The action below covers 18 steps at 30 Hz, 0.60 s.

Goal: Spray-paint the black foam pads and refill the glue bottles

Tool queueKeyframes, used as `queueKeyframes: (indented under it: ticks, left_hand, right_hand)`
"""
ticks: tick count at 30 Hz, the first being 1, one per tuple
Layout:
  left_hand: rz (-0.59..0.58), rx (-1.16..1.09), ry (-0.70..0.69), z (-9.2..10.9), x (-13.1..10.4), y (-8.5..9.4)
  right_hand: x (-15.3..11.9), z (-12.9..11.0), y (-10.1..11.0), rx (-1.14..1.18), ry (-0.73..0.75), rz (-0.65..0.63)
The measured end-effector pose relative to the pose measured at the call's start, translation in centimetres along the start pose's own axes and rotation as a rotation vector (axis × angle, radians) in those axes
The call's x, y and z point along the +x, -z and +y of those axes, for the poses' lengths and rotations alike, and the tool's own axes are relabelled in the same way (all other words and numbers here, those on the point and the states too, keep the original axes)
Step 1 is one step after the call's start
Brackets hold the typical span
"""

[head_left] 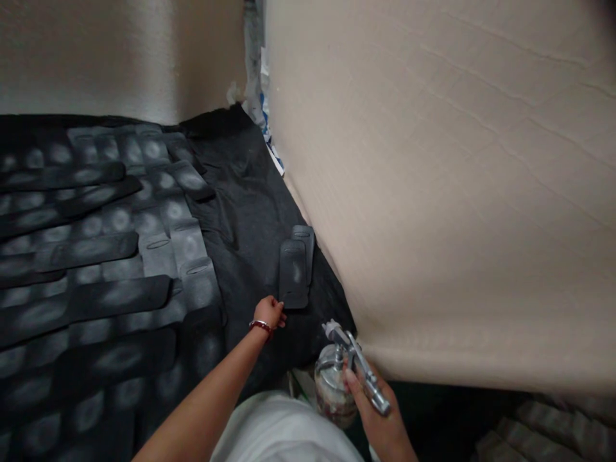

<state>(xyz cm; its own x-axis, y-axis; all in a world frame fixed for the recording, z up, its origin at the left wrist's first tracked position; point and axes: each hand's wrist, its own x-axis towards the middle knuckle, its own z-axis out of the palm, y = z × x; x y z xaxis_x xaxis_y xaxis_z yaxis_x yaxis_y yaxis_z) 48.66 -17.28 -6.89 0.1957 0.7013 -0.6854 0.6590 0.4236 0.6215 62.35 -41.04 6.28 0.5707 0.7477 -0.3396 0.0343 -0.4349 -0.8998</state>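
My left hand (270, 312), with a red bracelet at the wrist, is closed with its fingertips at the lower left corner of a flat black rounded piece (293, 273). That piece has a slit near each end and a pale smear in the middle. It overlaps a second similar piece (303, 233), partly hidden beneath it. My right hand (370, 398) is wrapped round the handle of a metal spray gun (353, 359). Under the gun hangs a cup (332, 388) with a metal lid, and the nozzle points up and to the left.
Many dark flat pieces (120, 218) with whitish round patches overlap in rows at left, on a black cloth (240, 186). A large beige sheet (447, 192) slopes up along the right. Another beige surface (96, 58) stands behind. Folded pale material (543, 430) shows at lower right.
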Motion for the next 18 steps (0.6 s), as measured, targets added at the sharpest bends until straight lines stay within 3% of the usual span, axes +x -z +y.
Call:
queueKeyframes:
  ticks: [6, 12, 18]
  left_hand:
    - [0.030, -0.002, 0.005, -0.1, 0.4, -0.3]
    - [0.001, -0.122, 0.030, 1.2, -0.2, -0.1]
    - [-0.005, -0.402, 0.098, 2.6, -0.8, -0.4]
  right_hand:
    - [0.1, -0.8, -0.7, 0.013, 0.027, 0.007]
    - [1.6, -1.3, -0.9, -0.006, 0.044, 0.078]
    - [0.8, -0.1, -0.5, 0.023, -0.031, 0.104]
